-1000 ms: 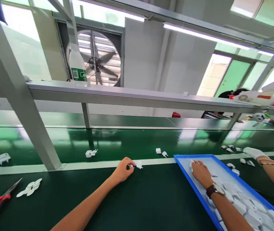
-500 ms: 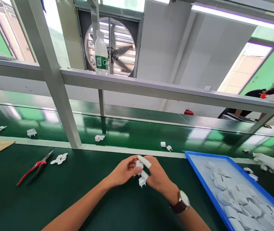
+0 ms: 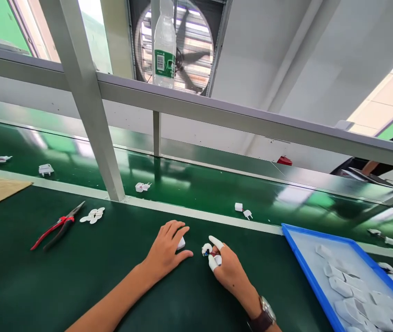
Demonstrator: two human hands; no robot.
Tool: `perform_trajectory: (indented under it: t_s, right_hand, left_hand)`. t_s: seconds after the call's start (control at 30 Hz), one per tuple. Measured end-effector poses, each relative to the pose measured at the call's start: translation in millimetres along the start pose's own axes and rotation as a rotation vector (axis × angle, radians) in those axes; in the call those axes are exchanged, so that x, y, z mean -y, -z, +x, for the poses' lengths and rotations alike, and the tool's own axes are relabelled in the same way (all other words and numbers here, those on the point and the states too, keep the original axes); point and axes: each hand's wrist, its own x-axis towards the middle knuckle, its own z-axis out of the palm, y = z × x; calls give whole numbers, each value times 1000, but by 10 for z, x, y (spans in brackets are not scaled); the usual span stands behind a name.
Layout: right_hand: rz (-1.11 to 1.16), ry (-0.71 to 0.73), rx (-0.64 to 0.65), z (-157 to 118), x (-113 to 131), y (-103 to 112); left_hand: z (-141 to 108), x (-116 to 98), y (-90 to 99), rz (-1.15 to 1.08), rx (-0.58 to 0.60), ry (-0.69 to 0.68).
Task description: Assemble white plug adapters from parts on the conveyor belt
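My left hand point(image 3: 167, 246) is low over the green tabletop, its fingers stretched out and the thumb apart. A small white plastic casing point(image 3: 181, 243) shows between thumb and index finger, partly hidden by the hand. To its right, my right hand point(image 3: 229, 265) has white covers on thumb and index finger and pinches a white charger part point(image 3: 217, 260). Beside that part, joined by what look like red wires, hangs a rounded white piece point(image 3: 207, 249) with a bit of blue circuit board at its lower edge.
A blue-rimmed tray point(image 3: 307, 272) of white casings stands at the right. Red-and-black pliers point(image 3: 65, 221) and flat white pieces point(image 3: 93, 215) lie left. Charger parts point(image 3: 143, 186) sit on the green strip behind. A metal frame point(image 3: 102, 133) carries a bottle point(image 3: 165, 55).
My hands were together around the white charger parts and have moved apart. My left fingers have spread beside a casing, while my right hand keeps hold of a part. The view has tilted downward.
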Motion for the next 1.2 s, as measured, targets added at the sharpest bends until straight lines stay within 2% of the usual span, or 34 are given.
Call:
perform_trajectory:
  t_s: [0.07, 0.1, 0.2, 0.33, 0.53, 0.63, 0.73, 0.8, 0.9, 0.97, 1.07, 1.2]
  right_hand:
    - [225, -34, -42, -19, 38, -46]
    - [322, -37, -64, -30, 72, -60]
    - [491, 19, -113, -71, 187, -64]
    - [548, 92, -110, -128, 293, -13]
    - [718, 132, -37, -153, 365, 45]
    - [708, 250, -31, -135, 374, 61]
    - [573, 349, -65, -121, 360, 77]
    - [482, 348, -143, -117, 344, 87]
    - [396, 323, -268, -107, 322, 104]
    - [368, 314, -304, -99, 313, 115]
    - [335, 304, -322, -90, 313, 132]
    - [314, 339, -347, -86, 338, 154]
  left_hand:
    - [-51, -113, -58, -98, -26, -110]
    - [-78, -172, -88, -182, -9, -107]
    - [-132, -315, -155, -487, 88, 63]
    - [-116, -398, -145, -898, 151, 265]
    - [-84, -438, -43, -1188, 185, 314]
    - [-83, -443, -18, -1285, 166, 371]
    - [-72, -394, 28, -1132, 142, 343]
    - [-57, -307, 77, -822, 127, 277]
    - [-32, -115, 122, -255, 18, 223]
    - [-23, 4, 111, -26, -2, 214]
    - [-23, 82, 67, -21, 82, 177]
    - [-36, 8, 37, -293, 77, 174]
